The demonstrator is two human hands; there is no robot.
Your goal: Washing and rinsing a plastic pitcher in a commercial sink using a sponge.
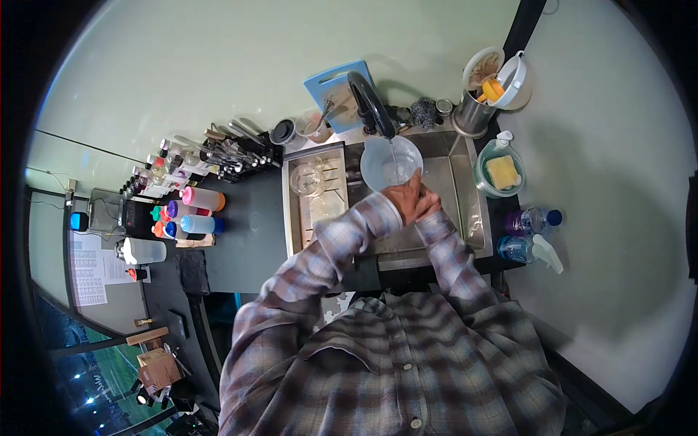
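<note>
Over the metal sink (447, 210), my left hand (402, 203) and my right hand (428, 205) meet, fingers overlapping, at the near rim of a translucent plastic bowl (376, 163). One finger of the left hand points toward the bowl's edge. Whether either hand grips anything is hidden by the overlap. Water runs from the black faucet (373, 101) into the bowl. To the left, a drying tray (289, 218) holds clear glassware (307, 180).
A green tub (480, 177) with a yellow sponge (503, 172) stands right of the sink, near spray bottles (515, 248). Behind are a blue cutting board (335, 82) and a metal canister (471, 115). Squeeze bottles (202, 198) and a utensil rack (240, 158) stand left.
</note>
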